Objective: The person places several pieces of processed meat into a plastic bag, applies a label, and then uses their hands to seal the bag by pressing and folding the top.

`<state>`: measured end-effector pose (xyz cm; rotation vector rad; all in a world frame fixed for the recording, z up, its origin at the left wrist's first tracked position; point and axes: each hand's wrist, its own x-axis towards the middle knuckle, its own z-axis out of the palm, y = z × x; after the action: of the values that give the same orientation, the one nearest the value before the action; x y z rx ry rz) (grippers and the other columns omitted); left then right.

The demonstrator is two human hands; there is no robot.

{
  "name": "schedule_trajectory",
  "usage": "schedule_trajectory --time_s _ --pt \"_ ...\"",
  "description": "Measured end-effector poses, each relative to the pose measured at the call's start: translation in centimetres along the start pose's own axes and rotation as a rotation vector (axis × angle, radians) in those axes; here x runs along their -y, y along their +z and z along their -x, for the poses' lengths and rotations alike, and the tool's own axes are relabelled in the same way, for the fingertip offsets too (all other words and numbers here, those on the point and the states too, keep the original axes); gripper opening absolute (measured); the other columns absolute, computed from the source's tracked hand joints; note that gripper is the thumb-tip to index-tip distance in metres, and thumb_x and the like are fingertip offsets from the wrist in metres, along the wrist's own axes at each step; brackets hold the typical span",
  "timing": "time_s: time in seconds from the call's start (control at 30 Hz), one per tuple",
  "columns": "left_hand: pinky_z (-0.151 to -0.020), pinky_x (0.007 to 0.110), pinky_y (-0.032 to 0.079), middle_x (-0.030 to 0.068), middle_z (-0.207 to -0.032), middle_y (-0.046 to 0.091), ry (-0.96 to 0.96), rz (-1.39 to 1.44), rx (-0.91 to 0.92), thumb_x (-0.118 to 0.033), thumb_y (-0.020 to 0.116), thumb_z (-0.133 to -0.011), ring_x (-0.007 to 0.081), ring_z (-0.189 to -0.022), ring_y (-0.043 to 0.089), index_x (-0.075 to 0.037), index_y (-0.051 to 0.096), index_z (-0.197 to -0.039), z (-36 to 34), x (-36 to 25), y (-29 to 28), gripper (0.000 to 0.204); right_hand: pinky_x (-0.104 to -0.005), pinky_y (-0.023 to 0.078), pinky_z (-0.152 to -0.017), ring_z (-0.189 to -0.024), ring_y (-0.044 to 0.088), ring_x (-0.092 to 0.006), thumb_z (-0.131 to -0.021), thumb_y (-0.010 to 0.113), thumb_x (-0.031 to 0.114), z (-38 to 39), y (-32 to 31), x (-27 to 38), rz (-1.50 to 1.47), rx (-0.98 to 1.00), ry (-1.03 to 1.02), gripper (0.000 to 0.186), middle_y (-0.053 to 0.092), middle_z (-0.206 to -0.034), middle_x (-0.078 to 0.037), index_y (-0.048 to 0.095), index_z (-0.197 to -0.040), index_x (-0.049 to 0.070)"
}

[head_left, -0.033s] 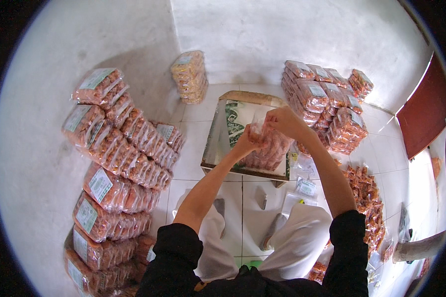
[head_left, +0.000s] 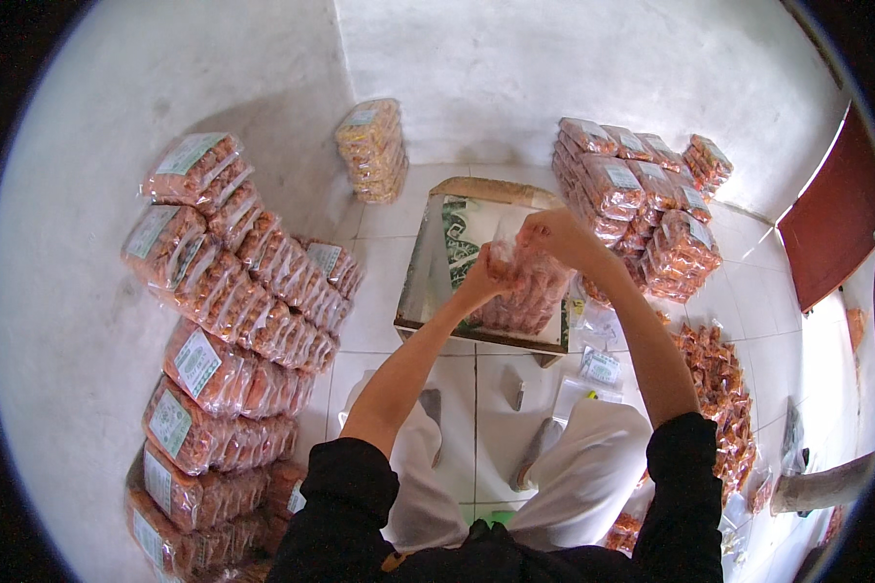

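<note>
A clear plastic bag of reddish-brown snack pieces [head_left: 523, 309] stands on a low wooden table [head_left: 423, 282]. My left hand [head_left: 494, 274] is closed around the gathered upper left part of the bag. Just right of it and slightly higher, my right hand [head_left: 550, 236] pinches the clear plastic at the bag's mouth. Both hands are close together over the table. What lies between the fingertips is partly hidden by the hands. Under the bag is a white and green printed sheet [head_left: 460, 243].
Stacked labelled snack packs [head_left: 233, 282] line the left wall. More packs [head_left: 622, 189] stand at the back right, and a yellowish stack [head_left: 371, 151] at the back. Loose small reddish packets [head_left: 715, 389] lie on the right floor near printed labels [head_left: 601, 367]. A brown door [head_left: 836, 209] stands far right.
My right hand has shifted very slightly left at the bag's mouth. Otherwise the hands and the bag look the same.
</note>
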<state>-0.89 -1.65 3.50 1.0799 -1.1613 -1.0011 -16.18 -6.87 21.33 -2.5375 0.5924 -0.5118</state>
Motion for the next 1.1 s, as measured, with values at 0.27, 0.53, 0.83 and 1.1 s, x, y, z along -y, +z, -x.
schedule_trajectory --time_s 0.27,0.53,0.83,1.1 --pt "-0.065 0.025 0.047 0.0034 -0.088 0.054 0.002 0.057 0.041 -0.01 0.077 -0.063 0.01 -0.078 0.052 -0.005 0.031 -0.118 0.4 -1.6 1.0 0.072 -0.0302 0.048 -0.064 -0.066 0.061 -0.0183 -0.076 0.059 0.01 0.7 0.3 -5.3 0.143 0.071 -0.077 0.014 0.063 -0.075 -0.01 0.063 -0.088 0.004" --pt "-0.066 0.023 0.045 0.001 -0.088 0.052 0.046 0.103 0.05 -0.008 0.077 -0.062 0.0074 -0.077 0.049 -0.009 0.03 -0.12 0.5 -1.3 0.9 0.074 -0.0373 0.047 -0.072 -0.078 0.059 -0.0282 -0.063 0.068 0.018 -0.5 1.8 -4.9 0.39 0.224 -0.046 0.016 0.062 -0.079 -0.009 0.063 -0.076 0.011" --pt "-0.077 0.026 0.044 0.0087 -0.113 0.045 0.192 -0.108 0.052 -0.016 0.081 -0.061 0.012 -0.092 0.05 -0.006 0.024 -0.128 0.1 -3.1 -1.0 0.089 -0.0329 0.029 -0.099 -0.118 0.037 -0.0219 -0.076 0.065 0.025 9.4 -1.9 -7.6 -0.42 -0.396 0.12 0.059 0.041 -0.128 -0.012 0.04 -0.125 0.005" --pt "-0.084 0.03 0.041 0.0124 -0.113 0.048 0.212 -0.164 0.062 -0.028 0.079 -0.063 0.0175 -0.101 0.05 -0.002 0.028 -0.129 -1.5 -5.2 1.0 0.088 -0.0342 0.023 -0.103 -0.123 0.031 -0.0243 -0.064 0.076 0.03 8.2 6.3 -10.7 -0.52 -0.324 0.2 0.101 0.032 -0.133 -0.016 0.012 -0.137 0.003"
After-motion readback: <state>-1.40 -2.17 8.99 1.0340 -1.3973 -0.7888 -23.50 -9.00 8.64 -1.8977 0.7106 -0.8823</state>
